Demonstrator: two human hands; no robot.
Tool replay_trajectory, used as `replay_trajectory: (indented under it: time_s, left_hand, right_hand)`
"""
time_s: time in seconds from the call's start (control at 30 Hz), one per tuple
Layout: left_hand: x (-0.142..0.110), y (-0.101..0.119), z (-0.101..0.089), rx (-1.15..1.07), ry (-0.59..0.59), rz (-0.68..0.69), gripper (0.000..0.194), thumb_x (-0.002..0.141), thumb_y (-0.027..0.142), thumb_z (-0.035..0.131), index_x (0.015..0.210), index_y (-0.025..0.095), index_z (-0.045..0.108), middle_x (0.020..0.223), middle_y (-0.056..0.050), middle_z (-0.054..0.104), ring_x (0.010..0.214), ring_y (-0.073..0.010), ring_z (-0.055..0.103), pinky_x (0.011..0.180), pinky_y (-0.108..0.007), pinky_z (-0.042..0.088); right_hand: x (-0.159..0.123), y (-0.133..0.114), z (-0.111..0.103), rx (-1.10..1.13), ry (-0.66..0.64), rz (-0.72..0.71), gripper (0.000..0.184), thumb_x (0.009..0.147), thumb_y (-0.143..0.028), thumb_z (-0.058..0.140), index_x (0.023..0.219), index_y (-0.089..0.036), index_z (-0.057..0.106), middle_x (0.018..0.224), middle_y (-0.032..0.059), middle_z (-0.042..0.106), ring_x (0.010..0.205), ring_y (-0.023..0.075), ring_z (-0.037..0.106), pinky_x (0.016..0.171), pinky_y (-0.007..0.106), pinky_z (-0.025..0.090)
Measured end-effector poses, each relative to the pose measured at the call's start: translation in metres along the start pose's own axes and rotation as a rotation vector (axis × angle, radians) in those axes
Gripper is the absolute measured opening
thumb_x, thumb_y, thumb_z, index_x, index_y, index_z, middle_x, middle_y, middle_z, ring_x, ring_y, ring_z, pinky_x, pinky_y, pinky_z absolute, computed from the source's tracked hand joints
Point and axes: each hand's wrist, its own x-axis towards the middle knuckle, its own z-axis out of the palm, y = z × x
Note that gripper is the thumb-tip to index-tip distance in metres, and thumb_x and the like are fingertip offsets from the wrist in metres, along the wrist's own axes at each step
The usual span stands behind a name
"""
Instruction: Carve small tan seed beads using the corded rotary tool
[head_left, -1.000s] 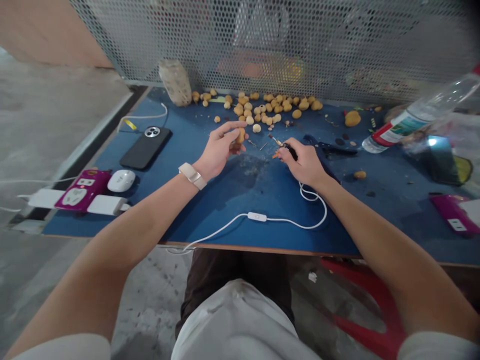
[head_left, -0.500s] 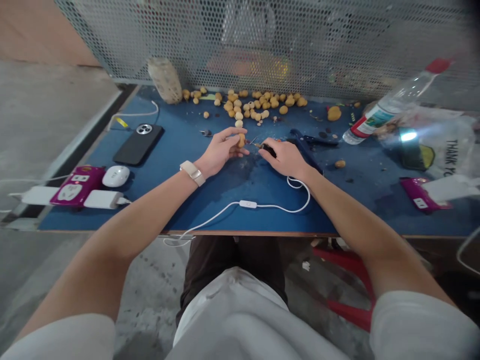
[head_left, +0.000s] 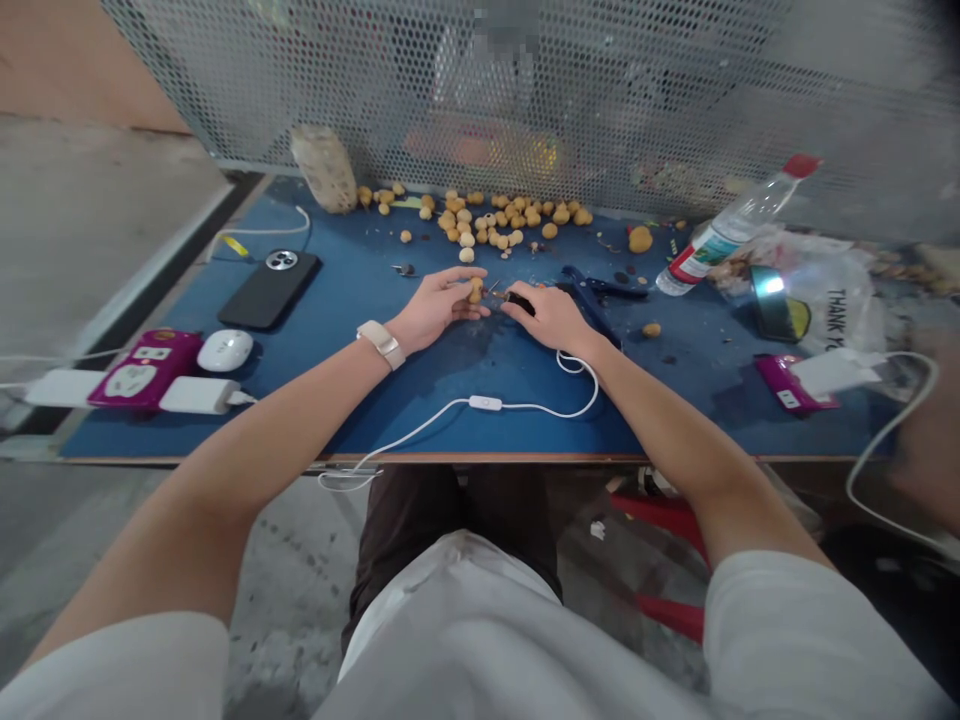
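A small tan gourd (head_left: 475, 291) is held by the fingertips of the left hand (head_left: 435, 308) over the middle of the blue worktop (head_left: 420, 420). At three o'clock from it, a dark-handled tool (head_left: 519, 302) is gripped in the closed fingers of the right hand (head_left: 553, 315). Its thin tip is pointed at the gourd; whether contact is made cannot be told. A white cord (head_left: 547, 411) is looped out below the right wrist, and its inline switch (head_left: 485, 403) is seen at six o'clock from the gourd. More gourds (head_left: 517, 237) are scattered at twelve to one o'clock, near the perforated screen (head_left: 360, 80). Blue-handled pliers (head_left: 581, 285) are laid just beyond the right hand, at three o'clock. At nine o'clock a dark phone (head_left: 266, 300) is placed, well apart; a tilted bottle (head_left: 705, 250) is seen between two and three.
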Motion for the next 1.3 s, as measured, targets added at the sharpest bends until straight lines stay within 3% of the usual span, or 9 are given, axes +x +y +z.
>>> replay_trajectory:
  time_s: [0.2, 0.37, 0.6, 0.93, 1.1, 1.3]
  left_hand:
    - [-0.003, 0.003, 0.002, 0.015, -0.005, -0.035, 0.037, 0.123, -0.003, 0.059, 0.144, 0.013, 0.085, 0.108, -0.007, 0.093, 0.081, -0.0161, 0.092, 0.093, -0.030, 0.075]
    - [0.000, 0.001, 0.001, 0.026, -0.003, -0.031, 0.039, 0.122, -0.003, 0.061, 0.147, 0.013, 0.087, 0.109, -0.008, 0.093, 0.082, -0.0160, 0.092, 0.100, -0.033, 0.076]
    - [0.003, -0.001, 0.000, 0.013, -0.027, -0.029, 0.035, 0.121, -0.003, 0.064, 0.141, 0.014, 0.086, 0.108, -0.007, 0.093, 0.081, -0.0150, 0.092, 0.090, -0.028, 0.075]
    - [0.004, -0.001, -0.005, 0.019, -0.042, -0.044, 0.033, 0.120, 0.000, 0.070, 0.145, 0.014, 0.087, 0.113, -0.009, 0.095, 0.084, -0.0159, 0.093, 0.098, -0.030, 0.078]
    - [0.002, 0.001, -0.002, 0.012, -0.016, -0.055, 0.036, 0.123, -0.001, 0.063, 0.148, 0.010, 0.086, 0.109, -0.010, 0.094, 0.081, -0.0170, 0.093, 0.094, -0.031, 0.077]
    - [0.001, 0.003, -0.001, 0.007, -0.016, -0.075, 0.041, 0.123, -0.002, 0.062, 0.156, 0.008, 0.084, 0.112, -0.012, 0.095, 0.083, -0.0183, 0.094, 0.097, -0.033, 0.077]
  right_hand:
    - [0.000, 0.001, -0.001, 0.025, -0.016, 0.008, 0.085, 0.128, -0.095, 0.035, 0.142, -0.029, 0.087, 0.122, 0.0155, 0.095, 0.118, 0.0426, 0.088, 0.097, 0.047, 0.060]
    - [0.001, 0.001, 0.001, 0.022, -0.016, 0.001, 0.076, 0.131, -0.088, 0.041, 0.143, -0.029, 0.087, 0.121, 0.0149, 0.096, 0.116, 0.0422, 0.087, 0.097, 0.047, 0.059]
    - [0.002, 0.001, 0.002, 0.009, -0.012, 0.019, 0.063, 0.132, -0.076, 0.047, 0.144, -0.028, 0.087, 0.126, 0.0162, 0.096, 0.119, 0.0439, 0.087, 0.096, 0.047, 0.060]
    - [0.005, 0.002, 0.003, 0.005, -0.032, 0.007, 0.075, 0.131, -0.086, 0.040, 0.141, -0.028, 0.086, 0.125, 0.0173, 0.096, 0.121, 0.0458, 0.089, 0.099, 0.048, 0.060]
    - [0.007, 0.003, 0.004, 0.009, -0.032, 0.023, 0.078, 0.130, -0.089, 0.038, 0.143, -0.029, 0.086, 0.119, 0.0156, 0.096, 0.115, 0.0450, 0.089, 0.094, 0.046, 0.058]
    - [0.010, 0.001, 0.005, -0.008, -0.037, 0.045, 0.063, 0.132, -0.075, 0.045, 0.144, -0.028, 0.086, 0.120, 0.0155, 0.097, 0.115, 0.0451, 0.089, 0.093, 0.045, 0.057]
